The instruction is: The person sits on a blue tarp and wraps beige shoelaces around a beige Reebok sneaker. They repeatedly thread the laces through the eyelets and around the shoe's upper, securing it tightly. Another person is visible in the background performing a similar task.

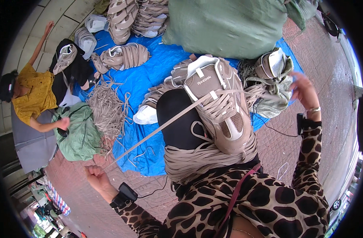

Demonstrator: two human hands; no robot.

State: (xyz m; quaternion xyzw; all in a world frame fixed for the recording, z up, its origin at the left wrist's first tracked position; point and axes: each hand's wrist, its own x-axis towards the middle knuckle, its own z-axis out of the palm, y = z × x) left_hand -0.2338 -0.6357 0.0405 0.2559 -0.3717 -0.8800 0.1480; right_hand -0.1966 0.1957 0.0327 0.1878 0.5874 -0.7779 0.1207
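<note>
A beige-and-white sneaker (pixel 225 129) rests on my lap with its toe toward me, laces crossing its tongue. One beige shoelace (pixel 161 126) runs taut from the top eyelets down to the far left, where my left hand (pixel 97 180) is closed on its end. Out to the right, my right hand (pixel 305 90) is raised and partly blurred; a smeared stretch of lace leads from the shoe toward its bent fingers. Under the shoe, a thick bundle of beige laces (pixel 189 164) lies across my lap, beside a smooth black surface (pixel 175 119).
A blue tarp (pixel 140 83) carries stacked sneakers (pixel 126 56) and a lace pile (pixel 106 103). A large green sack (pixel 229 27) stands behind; a smaller sack with shoes (pixel 274 85) sits right. Another person in a yellow top (pixel 34 97) works at left beside a green bag (pixel 80 133).
</note>
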